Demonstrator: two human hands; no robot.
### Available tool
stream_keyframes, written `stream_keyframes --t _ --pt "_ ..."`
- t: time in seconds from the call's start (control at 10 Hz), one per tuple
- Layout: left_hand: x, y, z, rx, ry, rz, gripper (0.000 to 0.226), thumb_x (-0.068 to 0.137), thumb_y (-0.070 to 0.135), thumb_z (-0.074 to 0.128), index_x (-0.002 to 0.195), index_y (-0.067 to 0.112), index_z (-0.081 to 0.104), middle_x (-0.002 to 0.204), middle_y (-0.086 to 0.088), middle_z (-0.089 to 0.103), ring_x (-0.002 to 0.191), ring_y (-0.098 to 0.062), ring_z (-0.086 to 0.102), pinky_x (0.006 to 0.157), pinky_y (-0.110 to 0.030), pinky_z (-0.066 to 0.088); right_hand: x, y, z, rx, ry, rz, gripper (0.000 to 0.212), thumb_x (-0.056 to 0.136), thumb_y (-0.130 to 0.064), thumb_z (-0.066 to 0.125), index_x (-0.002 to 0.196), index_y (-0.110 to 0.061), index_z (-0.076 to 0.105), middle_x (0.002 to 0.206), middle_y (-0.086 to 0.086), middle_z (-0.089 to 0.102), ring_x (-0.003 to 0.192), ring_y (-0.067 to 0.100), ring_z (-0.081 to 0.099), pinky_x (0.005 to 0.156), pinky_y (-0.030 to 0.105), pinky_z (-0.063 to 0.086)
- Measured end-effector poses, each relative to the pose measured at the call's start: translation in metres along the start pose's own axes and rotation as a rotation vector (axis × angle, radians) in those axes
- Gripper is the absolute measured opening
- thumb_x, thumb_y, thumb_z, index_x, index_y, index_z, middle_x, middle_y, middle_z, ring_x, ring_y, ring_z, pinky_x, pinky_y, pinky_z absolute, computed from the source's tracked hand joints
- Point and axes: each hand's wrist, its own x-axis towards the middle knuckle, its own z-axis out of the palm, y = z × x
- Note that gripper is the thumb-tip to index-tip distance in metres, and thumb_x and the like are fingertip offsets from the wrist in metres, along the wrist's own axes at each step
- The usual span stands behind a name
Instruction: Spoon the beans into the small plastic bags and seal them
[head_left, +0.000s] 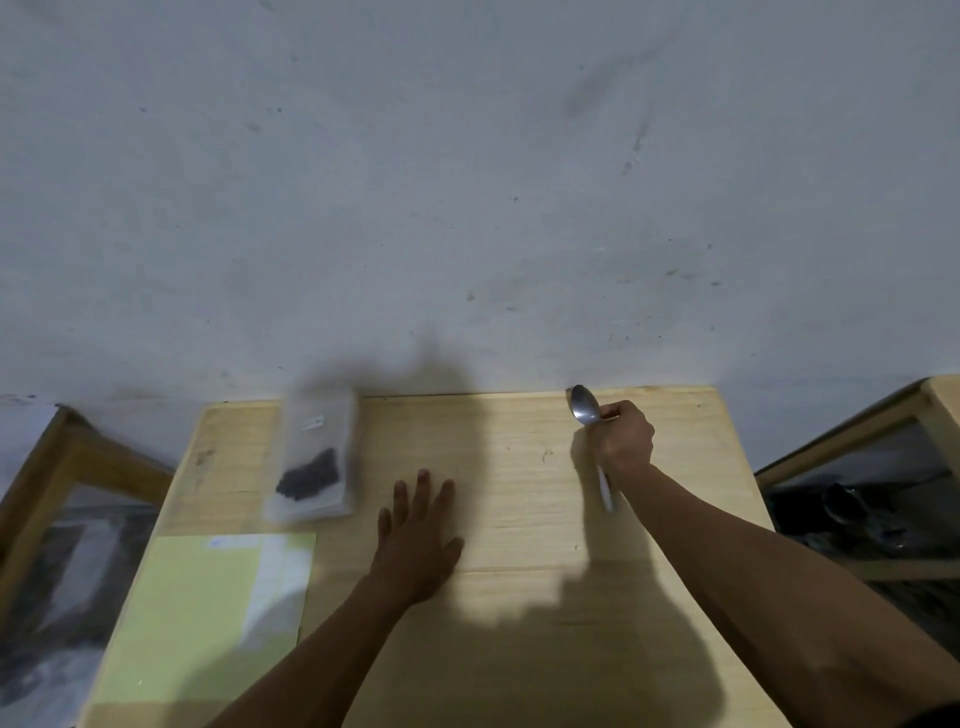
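A small clear plastic bag (316, 457) lies on the wooden table (519, 519) at the back left, blurred, with a dark heap of beans (309, 477) in its lower part. My left hand (418, 535) rests flat and empty on the table, fingers spread, just right of the bag and not touching it. My right hand (621, 439) is closed around a metal spoon (585, 406) near the far right of the table. The spoon's bowl points up towards the wall and its handle sticks out below my fist. The bowl looks empty.
A pale yellow-green sheet (192, 618) with clear plastic on top lies at the table's front left. A grey wall (467, 182) stands right behind the table. Wooden-framed glass cabinets flank it, one on the left (67, 519) and one on the right (857, 493).
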Motion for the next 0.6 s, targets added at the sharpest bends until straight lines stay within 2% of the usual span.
stream_keyframes --t 0.2,0.4,0.5,0.6 --pt "-0.001 0.002 -0.002 -0.008 -0.018 0.003 0.076 0.099 0.046 0.040 0.155 0.032 -0.010 0.160 -0.002 -0.027 0.147 -0.032 -0.024 0.119 -0.051 -0.001 0.003 0.002 0.002 -0.097 0.000 -0.038 0.022 0.090 -0.016 0.056 0.110 -0.009 0.059 0.101 0.005 0.059 0.085 0.023 0.053 0.076 0.031 0.043" --pt "0.000 0.000 -0.002 -0.019 -0.024 0.007 0.076 0.099 0.046 0.040 0.154 0.033 -0.010 0.160 -0.001 -0.027 0.147 -0.032 -0.023 0.119 -0.051 -0.001 -0.013 0.002 0.002 -0.097 -0.003 -0.138 0.022 0.088 -0.022 0.063 0.102 -0.004 0.062 0.088 0.006 0.061 0.081 0.026 0.060 0.068 0.031 0.046" --pt "-0.002 0.001 -0.006 -0.021 -0.038 0.007 0.075 0.099 0.044 0.041 0.155 0.032 -0.008 0.161 -0.002 -0.025 0.148 -0.033 -0.020 0.119 -0.052 0.002 -0.019 0.012 0.004 -0.121 -0.035 -0.190 0.041 0.085 -0.036 0.065 0.119 -0.015 0.059 0.105 0.009 0.063 0.090 0.023 0.063 0.078 0.038 0.054" --pt "0.004 0.003 -0.018 -0.036 -0.060 0.000 0.072 0.099 0.042 0.043 0.156 0.029 0.002 0.164 -0.004 -0.015 0.150 -0.035 -0.012 0.119 -0.055 0.010 -0.029 0.016 0.008 -0.118 -0.071 -0.302 0.046 0.086 -0.038 0.063 0.126 -0.016 0.057 0.114 0.011 0.062 0.105 0.025 0.061 0.090 0.041 0.052"
